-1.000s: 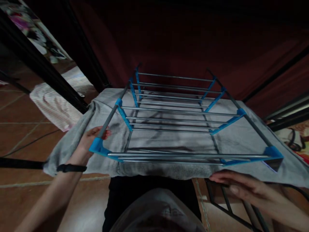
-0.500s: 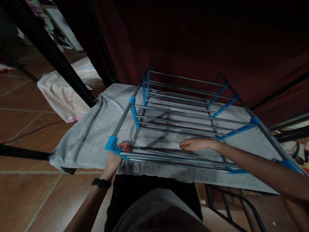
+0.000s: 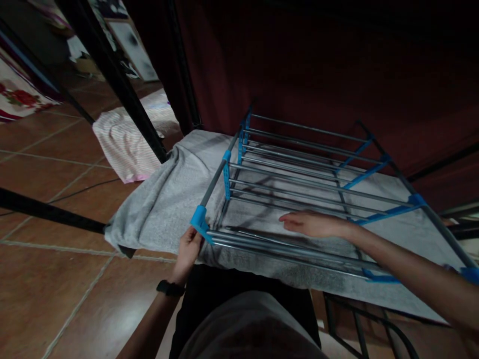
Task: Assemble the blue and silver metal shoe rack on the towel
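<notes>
A rack point(image 3: 284, 173) of grey metal tubes and blue plastic connectors lies on its side on a grey blanket point(image 3: 168, 199). At its near left corner, my left hand point(image 3: 190, 248) has its fingers closed at the blue corner connector point(image 3: 200, 222); part of the grip is hidden. My right hand point(image 3: 309, 224) reaches over the near tubes into the rack, palm down with fingers stretched out, holding nothing. In front of it, a thin loose-looking metal rod point(image 3: 247, 233) lies at a slant beside the near tubes.
A dark red curtain point(image 3: 299, 65) hangs behind the rack. Black metal posts point(image 3: 116, 80) stand at the left, with a striped cloth point(image 3: 125, 144) beyond them. Tiled floor point(image 3: 67, 269) and a thin cable lie at the left. Black curved bars point(image 3: 359, 319) show below the blanket.
My left hand has shifted from inside the corner to its outer side, closing at the blue connector. My right hand stays over the rack with its fingers straighter. The view has turned left.
</notes>
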Tool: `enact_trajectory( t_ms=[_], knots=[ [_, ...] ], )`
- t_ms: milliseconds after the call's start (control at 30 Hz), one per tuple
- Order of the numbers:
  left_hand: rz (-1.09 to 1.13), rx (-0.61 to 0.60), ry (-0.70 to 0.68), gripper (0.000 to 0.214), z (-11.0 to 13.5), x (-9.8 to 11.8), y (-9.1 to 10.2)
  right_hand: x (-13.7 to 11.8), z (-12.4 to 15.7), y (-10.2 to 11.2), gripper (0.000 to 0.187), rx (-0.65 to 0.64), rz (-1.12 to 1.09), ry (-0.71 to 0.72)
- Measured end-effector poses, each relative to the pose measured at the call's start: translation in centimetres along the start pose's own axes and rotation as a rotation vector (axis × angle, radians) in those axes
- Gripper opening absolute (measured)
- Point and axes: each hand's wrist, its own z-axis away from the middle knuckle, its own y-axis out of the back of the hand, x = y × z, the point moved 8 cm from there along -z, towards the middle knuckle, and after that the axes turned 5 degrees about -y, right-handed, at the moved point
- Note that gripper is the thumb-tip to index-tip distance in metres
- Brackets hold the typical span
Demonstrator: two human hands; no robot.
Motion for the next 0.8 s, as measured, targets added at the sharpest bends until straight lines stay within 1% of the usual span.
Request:
enact_trajectory(
  t_ms=[33,100,167,233,300,367,467,533,600,700,800],
  knots=[
    [0.005,0.004,-0.01,0.035,0.3,0.4,0.2,-1.0,1.6,0.8,0.039,0.048,-0.003,0.036],
    [0.033,0.011,-0.042,0.033,0.9,1.8,0.3,-2.8,4.7,1.0,0.044,0.1,0.035,0.096],
    [0.092,0.029,-0.072,0.034,1.3,3.6,0.3,-3.9,7.2,0.1,0.043,0.157,0.119,0.112],
    [0.194,0.075,-0.109,0.036,1.6,5.8,0.2,-4.4,8.7,-1.5,0.04,0.21,0.256,0.109],
    [0.32,0.103,-0.154,0.042,1.9,8.1,-0.1,-4.6,9.3,-3.1,0.037,0.24,0.401,0.1],
    [0.418,0.068,-0.184,0.049,2.2,10.4,-1.0,-4.8,9.3,-3.9,0.035,0.251,0.499,0.099],
    [0.477,-0.043,-0.178,0.057,2.7,12.8,-2.5,-5.1,9.3,-3.4,0.032,0.307,0.536,0.128],
    [0.486,-0.076,-0.168,0.056,3.0,13.8,-3.0,-5.3,9.5,-2.8,0.03,0.351,0.535,0.152],
    [0.493,-0.074,-0.179,0.056,3.0,14.5,-3.2,-5.4,9.6,-2.5,0.029,0.372,0.536,0.172],
    [0.481,-0.076,-0.213,0.058,2.9,15.5,-3.5,-5.4,9.8,-2.7,0.029,0.387,0.536,0.202],
    [0.462,-0.086,-0.202,0.058,2.8,15.7,-4.1,-5.6,10.1,-3.0,0.029,0.416,0.548,0.212]
  ],
)
